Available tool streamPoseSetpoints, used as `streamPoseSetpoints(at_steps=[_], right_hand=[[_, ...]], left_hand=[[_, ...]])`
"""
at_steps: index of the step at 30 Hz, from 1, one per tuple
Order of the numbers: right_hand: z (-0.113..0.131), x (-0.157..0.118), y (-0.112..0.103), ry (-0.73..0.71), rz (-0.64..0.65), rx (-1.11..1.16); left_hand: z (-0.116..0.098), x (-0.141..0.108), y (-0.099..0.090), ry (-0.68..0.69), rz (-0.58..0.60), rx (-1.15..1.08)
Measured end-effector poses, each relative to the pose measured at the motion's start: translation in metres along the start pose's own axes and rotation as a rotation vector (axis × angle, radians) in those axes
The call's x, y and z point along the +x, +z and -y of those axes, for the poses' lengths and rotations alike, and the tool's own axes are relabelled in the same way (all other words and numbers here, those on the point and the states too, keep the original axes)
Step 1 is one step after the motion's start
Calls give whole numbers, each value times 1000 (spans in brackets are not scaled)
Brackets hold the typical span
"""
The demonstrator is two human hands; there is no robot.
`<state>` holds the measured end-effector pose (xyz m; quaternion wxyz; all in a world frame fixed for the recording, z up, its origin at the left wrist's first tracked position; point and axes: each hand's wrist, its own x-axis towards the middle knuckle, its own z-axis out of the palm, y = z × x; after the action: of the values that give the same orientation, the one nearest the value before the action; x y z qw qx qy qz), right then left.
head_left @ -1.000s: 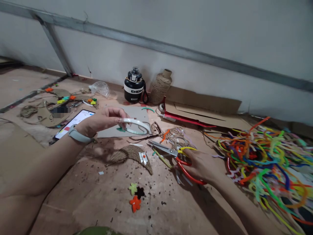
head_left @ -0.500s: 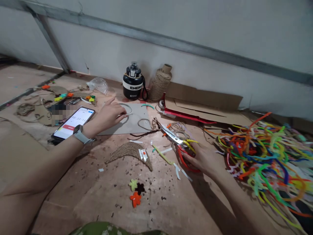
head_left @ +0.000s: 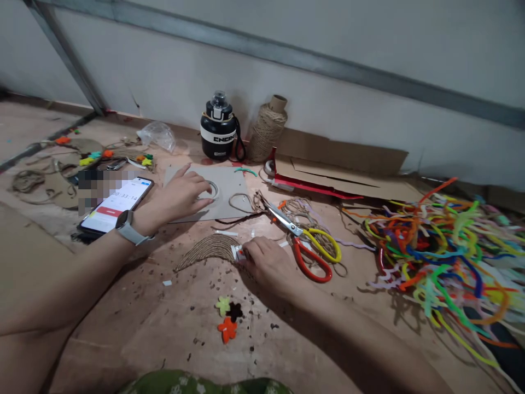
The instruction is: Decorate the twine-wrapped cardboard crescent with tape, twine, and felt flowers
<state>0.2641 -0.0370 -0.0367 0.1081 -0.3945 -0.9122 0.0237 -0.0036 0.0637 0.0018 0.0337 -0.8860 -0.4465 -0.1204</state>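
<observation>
A tug from the curled right hand [head_left: 268, 265], grip hidden, could skew the white strip [head_left: 235, 252] on the twine crescent [head_left: 207, 251]; the left hand [head_left: 180, 194] lies loosely open, gripping nothing

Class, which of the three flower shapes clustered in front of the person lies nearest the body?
The orange flower, closest to the green patterned clothing; the yellow-green flower and the dark flower lie farther back.

The right hand [head_left: 273, 269] hides part of the twine crescent [head_left: 210, 248].
</observation>
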Motion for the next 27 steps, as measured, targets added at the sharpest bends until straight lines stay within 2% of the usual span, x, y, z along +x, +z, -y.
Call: streamPoseSetpoints(at_steps=[6,10,12,16,19,23,27], right_hand=[[-5,4,12,-8,-99,23],[-10,-1,8,93,-140,84],[-15,-6,1,160,-130,26],[-23,-16,-8,230,-58,-160],[-22,-19,-7,227,-85,-153],[-16,-19,-4,201,-130,-66],[-10,-20,-2,162,-153,-14]], left_hand=[[-25,0,-12,172,-40,-188],[-52,-6,-14,333,38,-286],[-66,-14,-9,370,95,-281],[-90,-40,11,356,151,-225],[-99,-56,26,313,193,-199],[-98,-59,34,292,262,-225],[-94,-54,29,299,290,-273]])
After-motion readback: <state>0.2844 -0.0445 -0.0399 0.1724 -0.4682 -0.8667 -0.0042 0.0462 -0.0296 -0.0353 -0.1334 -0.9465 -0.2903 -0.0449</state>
